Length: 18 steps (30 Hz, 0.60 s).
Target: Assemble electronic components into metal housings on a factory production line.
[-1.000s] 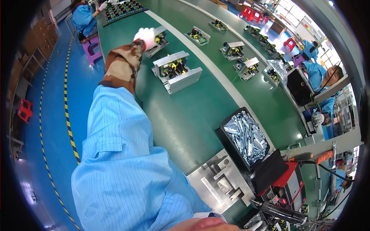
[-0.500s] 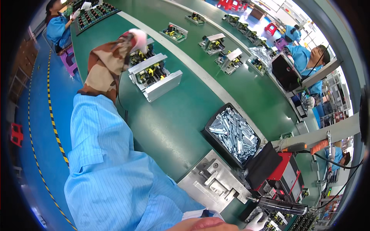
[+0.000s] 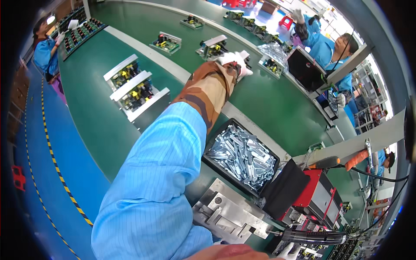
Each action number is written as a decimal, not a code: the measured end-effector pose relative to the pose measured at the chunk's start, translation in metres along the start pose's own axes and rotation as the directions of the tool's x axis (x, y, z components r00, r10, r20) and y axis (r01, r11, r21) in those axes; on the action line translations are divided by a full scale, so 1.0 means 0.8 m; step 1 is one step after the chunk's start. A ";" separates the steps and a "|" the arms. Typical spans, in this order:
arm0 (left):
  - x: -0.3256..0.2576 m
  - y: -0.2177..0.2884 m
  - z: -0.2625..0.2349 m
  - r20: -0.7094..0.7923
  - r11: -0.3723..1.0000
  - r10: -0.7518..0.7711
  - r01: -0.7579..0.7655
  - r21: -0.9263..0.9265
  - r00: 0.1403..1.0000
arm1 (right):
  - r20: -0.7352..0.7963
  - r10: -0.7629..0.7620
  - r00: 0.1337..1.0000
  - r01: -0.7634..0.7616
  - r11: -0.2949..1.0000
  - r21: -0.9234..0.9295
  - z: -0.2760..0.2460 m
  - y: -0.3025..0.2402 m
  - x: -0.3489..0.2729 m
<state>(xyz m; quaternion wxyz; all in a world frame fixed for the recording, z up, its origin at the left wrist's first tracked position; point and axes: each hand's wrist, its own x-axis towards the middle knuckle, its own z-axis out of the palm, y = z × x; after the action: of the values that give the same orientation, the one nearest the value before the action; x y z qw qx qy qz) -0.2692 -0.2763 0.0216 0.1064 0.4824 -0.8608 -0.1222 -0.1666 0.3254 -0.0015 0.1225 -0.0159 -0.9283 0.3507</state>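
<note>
My left hand (image 3: 234, 63), in a white glove with a camouflage sleeve cover, reaches far across the green bench. It is at a circuit board with a silver heat sink (image 3: 245, 56), which it partly covers; its fingers are hidden, so a grip does not show. My right hand (image 3: 289, 251), also white-gloved, is partly in view at the lower edge, below a black electric screwdriver (image 3: 314, 236). How its fingers stand does not show clearly. Left of the screwdriver's tip lies a metal fixture (image 3: 232, 212). Two heat-sink boards (image 3: 135, 96) sit on the bench to the left.
A black bin of metal strips (image 3: 242, 156) stands behind the fixture, beside a red and black machine (image 3: 318, 197). More boards (image 3: 166, 43) line the far strip. Across the bench a co-worker (image 3: 323, 47) raises one gloved hand; another person (image 3: 45, 50) works at far left.
My left hand has swung right from beside the heat-sink boards at left to a board on the far strip. My right hand stays low by the screwdriver. The co-worker across has raised a hand.
</note>
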 end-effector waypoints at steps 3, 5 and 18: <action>0.028 0.004 0.026 -0.041 0.997 -0.055 0.053 -0.051 0.998 | -0.020 -0.015 1.000 0.014 0.998 -0.057 -0.001 -0.008 -0.001; 0.073 -0.011 0.065 -0.185 0.991 -0.134 0.135 -0.006 0.974 | -0.021 -0.030 0.999 0.029 0.999 -0.039 0.000 -0.005 0.003; -0.018 -0.026 0.006 -0.242 0.895 0.446 -0.436 0.099 0.861 | -0.100 -0.253 0.962 0.236 0.959 -0.156 0.003 0.002 0.004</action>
<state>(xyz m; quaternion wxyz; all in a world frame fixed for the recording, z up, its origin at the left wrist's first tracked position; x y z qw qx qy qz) -0.2466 -0.2744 0.0094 0.2329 0.2866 -0.9292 -0.0131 -0.1701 0.3253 -0.0037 0.2187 0.0693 -0.9368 0.2639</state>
